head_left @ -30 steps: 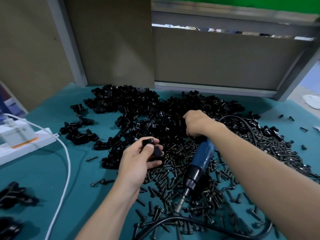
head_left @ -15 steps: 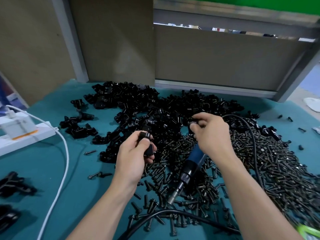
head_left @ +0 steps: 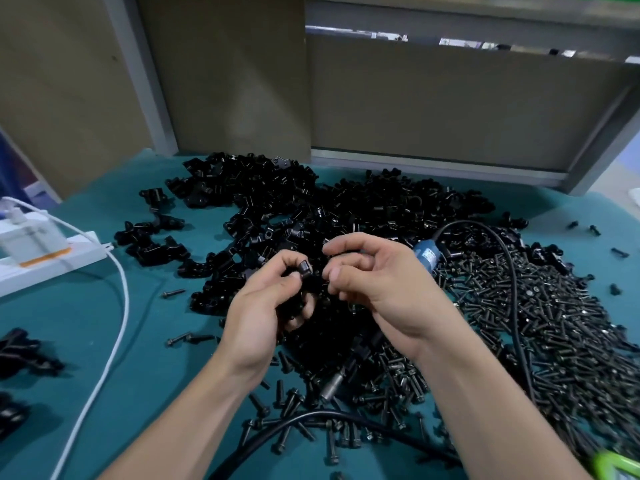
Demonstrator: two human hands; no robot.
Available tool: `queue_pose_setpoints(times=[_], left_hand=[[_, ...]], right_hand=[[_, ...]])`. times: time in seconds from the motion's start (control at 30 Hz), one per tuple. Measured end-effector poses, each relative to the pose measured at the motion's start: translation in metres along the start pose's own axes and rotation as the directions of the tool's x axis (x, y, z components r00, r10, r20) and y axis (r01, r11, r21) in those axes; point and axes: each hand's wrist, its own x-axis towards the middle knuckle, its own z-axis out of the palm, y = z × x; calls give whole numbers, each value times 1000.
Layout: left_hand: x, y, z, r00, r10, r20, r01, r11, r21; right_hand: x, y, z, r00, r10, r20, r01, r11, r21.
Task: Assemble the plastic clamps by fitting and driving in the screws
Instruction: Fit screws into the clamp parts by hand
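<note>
My left hand [head_left: 263, 306] grips a black plastic clamp piece [head_left: 304, 268] between thumb and fingers. My right hand [head_left: 377, 282] is right beside it, fingertips curled and pinching a small black part against that clamp; the part itself is mostly hidden. Under my right wrist lies the blue electric screwdriver [head_left: 429, 256], its metal tip [head_left: 330, 388] pointing toward me. A big heap of black clamp pieces [head_left: 311, 209] fills the middle of the green mat, and a spread of dark screws [head_left: 554, 317] lies to the right.
A black cable [head_left: 512, 271] loops from the screwdriver over the screws and round the front. A white power strip [head_left: 45, 254] with a white cord [head_left: 117, 327] sits at left. Assembled clamps [head_left: 20, 351] lie at the left edge. Grey panels wall the back.
My right hand left the clamp heap and came back to meet my left hand with a small part. The view moved closer over both hands.
</note>
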Motion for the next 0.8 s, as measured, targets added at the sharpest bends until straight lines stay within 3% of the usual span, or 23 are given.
queue_pose_setpoints(times=[0.13,0.23,0.33,0.4,0.53,0.6,0.67,0.8], left_hand=[[-2,-1,7,1000,3,-10,-4,999,-37],[0,0,4,989,-20,-146,-4,988,-157],[3,4,-7,951,-26,-309,-35,982,-188],[6,6,-10,926,-15,-378,-47,987,-153],[6,5,-9,915,-17,-404,-40,990,-132],[5,4,-8,921,-11,-390,-33,994,-106],[4,4,-7,929,0,-371,-29,997,-73],[2,5,-6,939,-3,-344,-27,996,-82]], right_hand=[[1,4,12,996,-32,-86,7,961,-275],[2,2,9,988,-66,-139,6,919,-395],[1,-5,-2,978,-137,-158,-7,735,-678],[-1,-8,-5,989,-93,-115,-37,594,-804],[-6,1,11,998,64,-2,-24,339,-941],[-8,8,17,997,73,29,14,201,-979],[-9,9,20,997,64,51,37,200,-979],[-6,6,18,1000,18,17,8,395,-919]])
